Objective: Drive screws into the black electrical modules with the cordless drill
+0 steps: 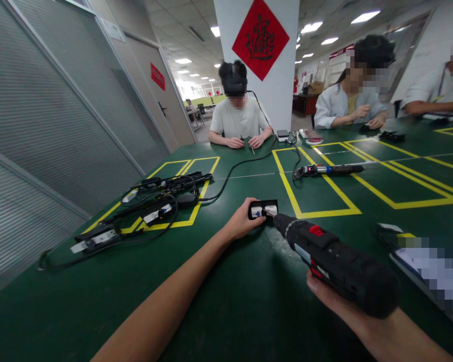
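Note:
My left hand (243, 221) grips the left end of a small black box-shaped part (274, 203) with white pieces inside, low over the green table. My right hand (335, 296) is wrapped round the handle of a black cordless drill (335, 256) with red switches, which hides most of the fingers. The drill points forward and left. Its bit tip meets the right side of the part, near the left thumb; whether it sits on a screw is too small to tell.
Black cables and bar-shaped devices (162, 196) lie at the left among yellow tape lines (287, 186). A dark rod-shaped tool (332, 170) lies beyond the drill. A blurred flat item (430, 271) is at the right. Three people sit around the green table (226, 281).

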Available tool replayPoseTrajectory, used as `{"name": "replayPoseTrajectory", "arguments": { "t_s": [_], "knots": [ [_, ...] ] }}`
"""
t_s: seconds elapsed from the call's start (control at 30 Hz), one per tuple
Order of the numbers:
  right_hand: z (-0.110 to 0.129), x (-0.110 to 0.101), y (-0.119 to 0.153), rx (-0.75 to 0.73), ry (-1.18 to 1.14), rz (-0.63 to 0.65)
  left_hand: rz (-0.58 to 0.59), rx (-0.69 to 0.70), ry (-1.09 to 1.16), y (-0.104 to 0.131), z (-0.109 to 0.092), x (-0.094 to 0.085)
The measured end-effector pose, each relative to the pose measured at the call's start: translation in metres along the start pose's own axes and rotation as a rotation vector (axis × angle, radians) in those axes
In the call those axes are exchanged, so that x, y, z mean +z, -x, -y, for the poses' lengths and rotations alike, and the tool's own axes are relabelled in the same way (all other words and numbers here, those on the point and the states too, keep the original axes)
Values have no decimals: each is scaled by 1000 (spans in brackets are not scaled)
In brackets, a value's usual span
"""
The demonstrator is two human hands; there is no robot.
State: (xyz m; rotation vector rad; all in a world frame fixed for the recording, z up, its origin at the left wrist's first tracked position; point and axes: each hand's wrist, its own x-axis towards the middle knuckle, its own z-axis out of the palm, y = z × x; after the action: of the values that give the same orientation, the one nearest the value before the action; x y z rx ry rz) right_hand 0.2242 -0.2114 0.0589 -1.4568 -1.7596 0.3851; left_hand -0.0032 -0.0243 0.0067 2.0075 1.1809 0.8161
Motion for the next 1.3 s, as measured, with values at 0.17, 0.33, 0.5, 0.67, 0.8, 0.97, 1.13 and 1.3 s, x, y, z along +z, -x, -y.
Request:
{"name": "replayPoseTrajectory", "arguments": {
  "t_s": [0.17, 0.33, 0.5, 0.67, 0.8, 0.97, 1.13, 1.3],
  "knots": [
    [-3, 0, -1, 67, -100, 30, 6, -7, 8, 0, 1, 1],
    [-10, 13, 1, 151, -178, 46, 5, 14, 7, 0, 0, 0],
    [-9, 26, 8, 263, -266, 100, -2, 12, -3, 0, 1, 0],
    [-7, 27, 9, 368, -362, 131, 3, 11, -3, 0, 2, 0],
    [-10, 24, 9, 399, -394, 169, 5, 13, 5, 0, 2, 0],
    [-12, 21, 8, 455, -383, 237, 12, 14, 11, 0, 2, 0],
    [-7, 15, 1, 519, -414, 344, 17, 10, 16, 0, 2, -1],
    [-3, 10, 0, 588, -440, 391, 17, 16, 21, 0, 1, -1]
  ]
}}
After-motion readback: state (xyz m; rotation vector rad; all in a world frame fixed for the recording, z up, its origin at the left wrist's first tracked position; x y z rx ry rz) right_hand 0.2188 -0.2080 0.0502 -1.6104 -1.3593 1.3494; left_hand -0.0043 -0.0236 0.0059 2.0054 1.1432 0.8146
